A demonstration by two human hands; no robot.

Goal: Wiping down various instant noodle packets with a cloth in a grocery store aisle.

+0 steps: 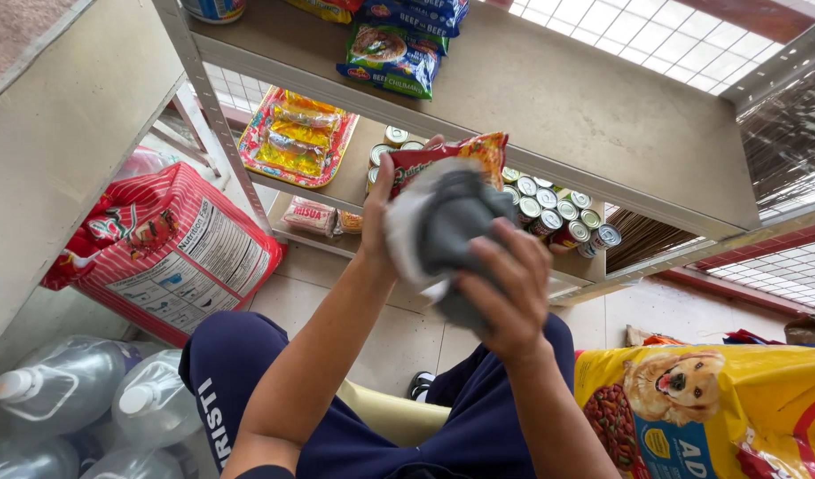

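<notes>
Fingers (pixel 505 266) press a grey cloth (pixel 452 222) on the left hand's (pixel 381 217) snack packet (pixel 447 155); hard rubbing might crush it.

Cloth (pixel 452 226) grey with a white edge, snack packet (pixel 461 155) behind it red and orange. Big sack (pixel 172 253) red with white stripes (white panel, black print). Pet food bag (pixel 718 412) yellow, golden dog picture, blue patch. Trousers (pixel 478 426) navy.
</notes>
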